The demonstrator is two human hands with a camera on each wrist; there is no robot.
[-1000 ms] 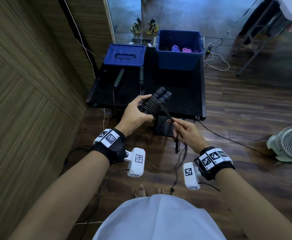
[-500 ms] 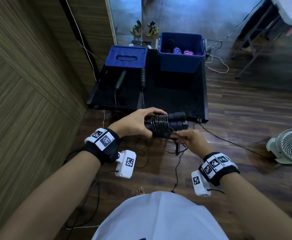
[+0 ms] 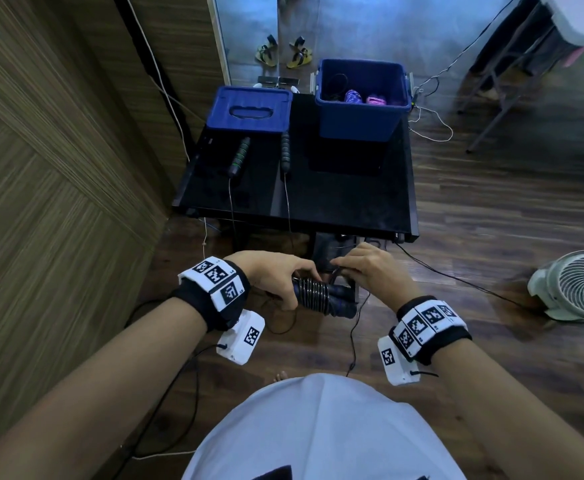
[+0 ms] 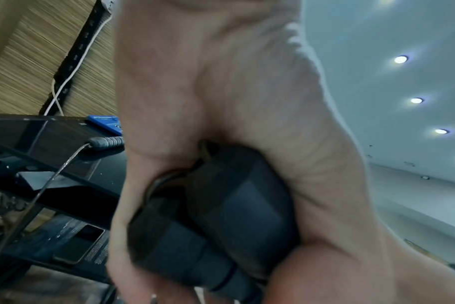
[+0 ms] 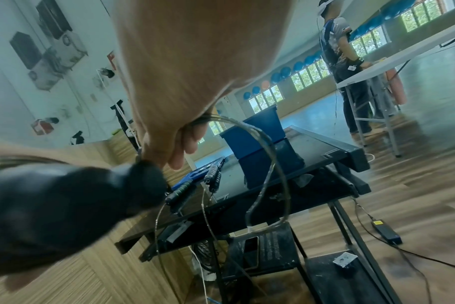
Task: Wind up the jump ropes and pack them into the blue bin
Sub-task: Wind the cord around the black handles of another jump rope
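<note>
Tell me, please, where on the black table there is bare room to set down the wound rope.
The black table is bare along its near right, in front of the blue bin. The left is crowded: the lid, two handles and their cords running over the near edge.

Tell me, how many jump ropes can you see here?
4, maybe more: one black rope gripped by the left hand as the right hand winds it; one unwound rope on the table; purple and pink bundles in the blue bin, where a dark coil may be another.
</note>
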